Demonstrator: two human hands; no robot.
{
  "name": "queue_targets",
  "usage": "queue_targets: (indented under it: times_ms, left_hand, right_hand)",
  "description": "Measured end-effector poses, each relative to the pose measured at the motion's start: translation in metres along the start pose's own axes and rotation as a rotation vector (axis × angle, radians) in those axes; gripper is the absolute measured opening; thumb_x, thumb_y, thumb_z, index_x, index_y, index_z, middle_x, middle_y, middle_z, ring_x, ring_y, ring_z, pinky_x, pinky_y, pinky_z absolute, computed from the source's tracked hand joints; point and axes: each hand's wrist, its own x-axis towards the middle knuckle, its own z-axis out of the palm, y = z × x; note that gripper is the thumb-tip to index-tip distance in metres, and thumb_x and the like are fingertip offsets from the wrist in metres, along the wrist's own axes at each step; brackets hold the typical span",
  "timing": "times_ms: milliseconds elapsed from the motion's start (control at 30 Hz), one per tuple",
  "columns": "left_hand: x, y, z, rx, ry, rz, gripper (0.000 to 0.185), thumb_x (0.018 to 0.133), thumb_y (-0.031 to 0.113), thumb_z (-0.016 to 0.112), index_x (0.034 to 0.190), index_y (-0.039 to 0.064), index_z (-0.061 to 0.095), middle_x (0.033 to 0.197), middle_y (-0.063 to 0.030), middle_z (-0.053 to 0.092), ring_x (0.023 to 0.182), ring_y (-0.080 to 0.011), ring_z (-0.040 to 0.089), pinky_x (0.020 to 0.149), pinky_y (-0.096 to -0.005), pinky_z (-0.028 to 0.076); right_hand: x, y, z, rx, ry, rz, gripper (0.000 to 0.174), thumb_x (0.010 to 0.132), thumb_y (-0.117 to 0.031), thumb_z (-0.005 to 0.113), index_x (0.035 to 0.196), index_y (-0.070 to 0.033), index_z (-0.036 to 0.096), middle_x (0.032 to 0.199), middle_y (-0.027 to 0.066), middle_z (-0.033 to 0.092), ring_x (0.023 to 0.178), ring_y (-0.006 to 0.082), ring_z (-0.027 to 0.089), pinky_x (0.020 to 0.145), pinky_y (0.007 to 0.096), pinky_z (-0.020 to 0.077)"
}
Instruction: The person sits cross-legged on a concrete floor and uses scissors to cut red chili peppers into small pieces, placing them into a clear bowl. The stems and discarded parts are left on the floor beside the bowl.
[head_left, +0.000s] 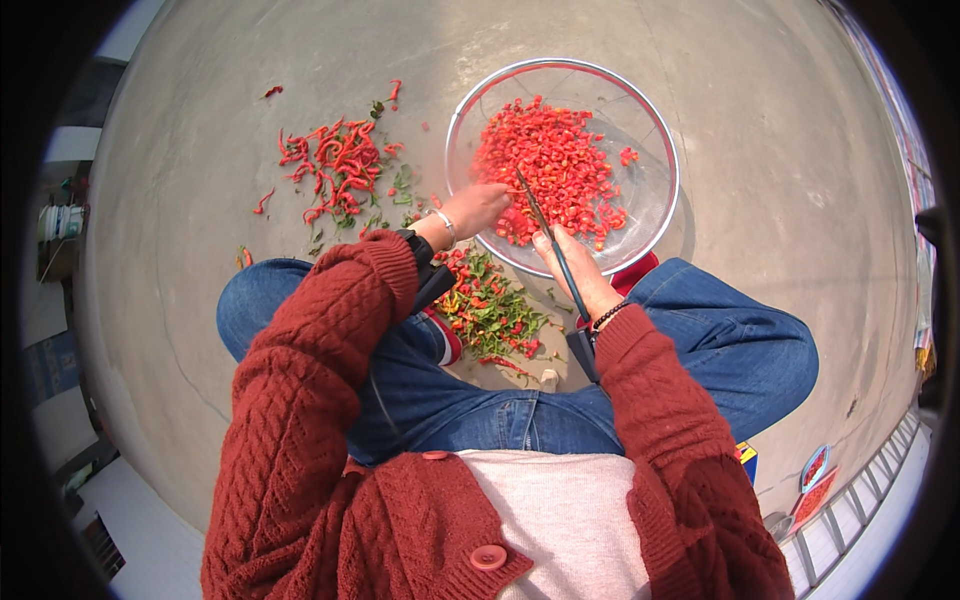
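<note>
My left hand (480, 210) is over the left part of a round mesh sieve (651, 232), its fingers closed on a red chili pepper (516, 192). My right hand (576, 262), at the sieve's near edge, grips a pair of scissors (541, 217) with long dark blades, whose tips point up and left beside the left fingers. Cut red chili pieces (555, 157) lie heaped in the sieve. Whole red chilies (345, 161) form a pile on the concrete floor to the left. Green stems with red scraps (495, 311) are heaped between my legs.
Loose chilies and leaves are scattered around the left pile. At lower right stand a blue-rimmed tray of red pieces (814, 469), a red tray (813, 501), a metal bowl (780, 527) and a metal ladder (857, 506). A blue and yellow box (747, 460) is beside my right sleeve.
</note>
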Motion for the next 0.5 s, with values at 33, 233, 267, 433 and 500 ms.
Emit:
queue_targets:
  times_ms: [33, 233, 267, 433, 500]
  left_hand:
    - [0.000, 0.002, 0.002, 0.062, -0.007, 0.014, 0.026, 0.095, 0.024, 0.040, 0.092, 0.002, 0.054, 0.071, -0.0094, 0.055, 0.071, -0.0229, 0.055, 0.069, -0.0352, 0.043]
    - [0.002, 0.013, 0.004, -0.407, 0.009, -0.182, 0.020, 0.095, 0.022, 0.043, 0.094, 0.004, 0.052, 0.076, -0.0041, 0.055, 0.065, -0.0120, 0.051, 0.060, -0.0258, 0.042]
    - [0.002, 0.013, 0.003, -0.607, 0.035, -0.242, 0.018, 0.095, 0.022, 0.044, 0.095, 0.005, 0.052, 0.078, -0.0026, 0.056, 0.064, -0.0098, 0.050, 0.059, -0.0235, 0.041]
    - [-0.003, 0.010, -0.007, -1.092, -0.013, -0.304, 0.016, 0.093, 0.016, 0.048, 0.104, 0.005, 0.052, 0.089, -0.0011, 0.057, 0.066, -0.0058, 0.049, 0.062, -0.0188, 0.043]
    - [-0.006, 0.011, -0.007, -1.301, -0.030, -0.303, 0.015, 0.093, 0.015, 0.049, 0.104, 0.005, 0.053, 0.090, -0.0020, 0.058, 0.067, -0.0054, 0.050, 0.064, -0.0185, 0.045]
  right_hand:
    - [0.000, -0.001, -0.001, -0.038, 0.013, 0.020, 0.038, 0.092, -0.039, 0.046, 0.093, -0.001, 0.052, 0.063, 0.0070, 0.053, 0.062, 0.0221, 0.053, 0.060, 0.0366, 0.0427]
    - [0.004, 0.007, -0.012, 0.086, 0.163, 0.229, 0.042, 0.090, -0.042, 0.047, 0.079, -0.002, 0.053, 0.062, 0.0141, 0.056, 0.063, 0.0306, 0.058, 0.060, 0.0414, 0.0424]
    - [0.010, 0.011, -0.012, 0.205, 0.202, 0.340, 0.041, 0.090, -0.041, 0.047, 0.082, -0.001, 0.052, 0.065, 0.0122, 0.055, 0.062, 0.0242, 0.054, 0.060, 0.0382, 0.0420]
    - [0.005, 0.020, -0.015, 0.456, 0.013, 0.430, 0.038, 0.091, -0.043, 0.045, 0.087, -0.006, 0.049, 0.059, 0.0017, 0.045, 0.050, 0.0114, 0.045, 0.047, 0.0274, 0.0377]
    - [0.000, 0.012, -0.008, 0.489, -0.066, 0.394, 0.039, 0.091, -0.045, 0.045, 0.086, -0.007, 0.049, 0.061, -0.0011, 0.043, 0.049, 0.0078, 0.042, 0.045, 0.0234, 0.0362]
